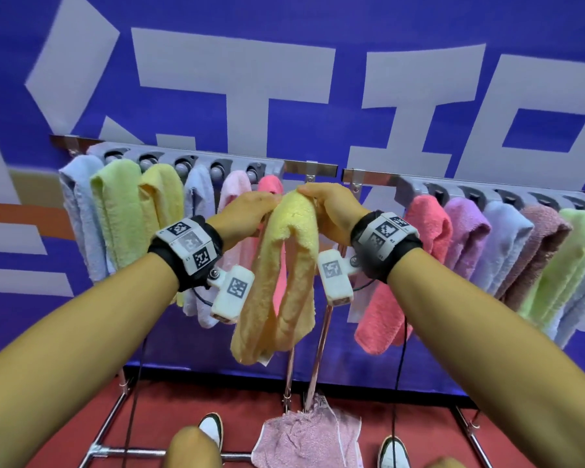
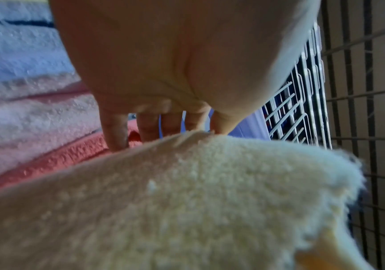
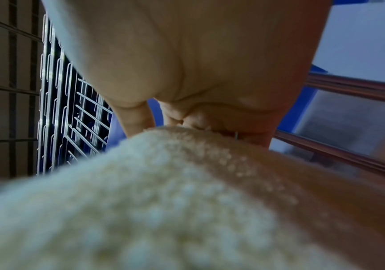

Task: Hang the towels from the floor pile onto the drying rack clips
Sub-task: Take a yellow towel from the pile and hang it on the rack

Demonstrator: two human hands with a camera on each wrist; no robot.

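We are mid-hang: both hands hold the yellow towel [image 1: 284, 265] up at the gap between the two clip bars of the rack [image 1: 318, 168]. Our left hand [image 1: 247, 211] pinches the folded top from one side, and our right hand [image 1: 328, 207] clamps the same fold from the other. In the wrist views the fingers [image 2: 115, 131] curl down onto the pile, so both grips are closed on the cloth, not loose. The towel droops in a long doubled loop below our hands, clear of the floor.

The left bar's clips [image 1: 218, 168] already carry pastel towels, and the right bar is filled too, as far as we can see. We judge the next move needs a free clip. We cannot see one from here. The fold must then be raised and pushed firmly into it, one hand steadying while the other feeds.

On the floor a pink towel [image 1: 304, 437] lies between our shoes [image 1: 213, 428], so the pile is not finished.

The blue banner [image 1: 318, 79] behind bears huge white characters, cropped too much to read. Our wristbands [image 1: 188, 246] carry square coded markers, with small lettering we cannot make out.
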